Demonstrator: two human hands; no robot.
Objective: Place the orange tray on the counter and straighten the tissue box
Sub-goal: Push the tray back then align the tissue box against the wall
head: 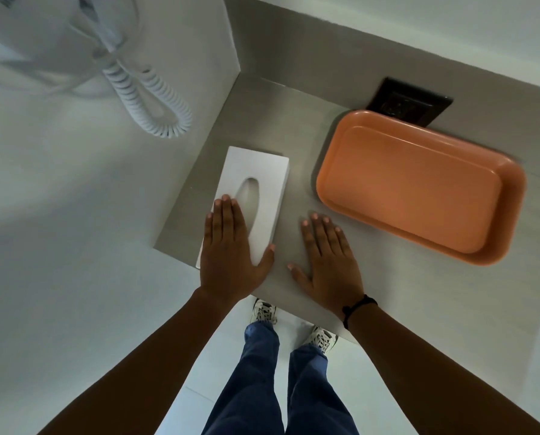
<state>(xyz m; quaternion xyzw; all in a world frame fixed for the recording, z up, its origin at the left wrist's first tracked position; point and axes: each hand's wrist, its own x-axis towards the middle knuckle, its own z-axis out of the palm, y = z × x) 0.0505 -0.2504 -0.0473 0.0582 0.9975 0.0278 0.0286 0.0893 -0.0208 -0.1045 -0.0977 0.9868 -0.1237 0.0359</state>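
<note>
An empty orange tray (419, 186) lies flat on the grey counter (281, 130), to the right, near the back wall. A white tissue box (259, 171) with an oval slot lies at the counter's left end, its near corner at the front edge. My left hand (229, 249) rests flat on the near half of the box, fingers straight and together, thumb along the box's right side. My right hand (326, 262) lies flat on the bare counter between box and tray, fingers spread, holding nothing. A dark band circles that wrist.
A black wall socket (410, 100) sits behind the tray. A white wall-mounted hair dryer with a coiled cord (149, 98) hangs on the left wall. Past the front edge are my legs and shoes (264, 312) on a pale floor.
</note>
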